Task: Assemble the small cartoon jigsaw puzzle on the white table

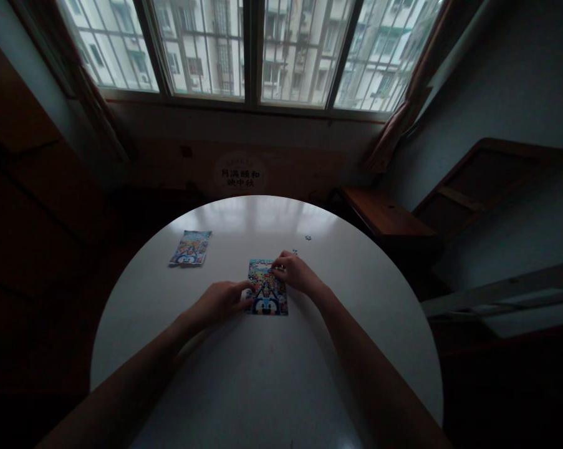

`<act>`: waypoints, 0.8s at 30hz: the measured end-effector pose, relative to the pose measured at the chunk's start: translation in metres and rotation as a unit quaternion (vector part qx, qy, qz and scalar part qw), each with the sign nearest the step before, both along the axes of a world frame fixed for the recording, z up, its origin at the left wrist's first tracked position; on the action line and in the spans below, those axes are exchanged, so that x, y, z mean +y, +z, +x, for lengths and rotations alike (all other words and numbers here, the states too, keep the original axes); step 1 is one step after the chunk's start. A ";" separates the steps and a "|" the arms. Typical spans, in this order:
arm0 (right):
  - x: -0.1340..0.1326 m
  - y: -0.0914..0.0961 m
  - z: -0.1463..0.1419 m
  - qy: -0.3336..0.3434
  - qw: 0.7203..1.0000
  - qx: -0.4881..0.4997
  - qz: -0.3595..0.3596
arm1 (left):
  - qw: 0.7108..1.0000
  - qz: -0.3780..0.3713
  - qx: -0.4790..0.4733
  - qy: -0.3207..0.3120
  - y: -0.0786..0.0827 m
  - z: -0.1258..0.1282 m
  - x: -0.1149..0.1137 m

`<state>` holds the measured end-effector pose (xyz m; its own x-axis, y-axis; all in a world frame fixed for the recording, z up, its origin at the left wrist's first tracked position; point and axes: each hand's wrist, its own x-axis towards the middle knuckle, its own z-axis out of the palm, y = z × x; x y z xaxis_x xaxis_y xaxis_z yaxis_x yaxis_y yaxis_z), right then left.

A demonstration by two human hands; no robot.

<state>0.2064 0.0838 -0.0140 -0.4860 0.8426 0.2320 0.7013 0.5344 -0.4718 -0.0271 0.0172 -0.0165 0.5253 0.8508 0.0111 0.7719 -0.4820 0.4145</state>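
A small jigsaw puzzle (267, 304) with a crowded cartoon picture and a big blue dog-like face lies on the white table. Pale gaps show near its top. My left hand (222, 299) rests at the puzzle's left edge, fingers stretched out and the tips touching it. Over the upper right part, my right hand (294, 272) has its fingers bent together in a pinch; whatever is between them is hidden. Just beyond that hand lie small loose puzzle pieces (295, 252), with another loose piece (308, 237) farther back.
A crinkled packet (191, 248) with a matching picture lies at the table's back left. The round white table (272, 380) has a wooden bench (384, 212) beyond its right side. Behind stands a barred window (253, 56) with curtains.
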 end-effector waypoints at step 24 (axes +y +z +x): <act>0.001 0.001 0.000 0.032 0.999 -0.015 -0.003 | 1.000 -0.001 0.005 0.000 0.000 -0.001 0.001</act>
<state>0.2062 0.0844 -0.0126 -0.5460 0.8105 0.2119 0.6788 0.5763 -0.4551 -0.0278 0.0182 -0.0170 0.5252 0.8510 0.0049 0.7758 -0.4811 0.4084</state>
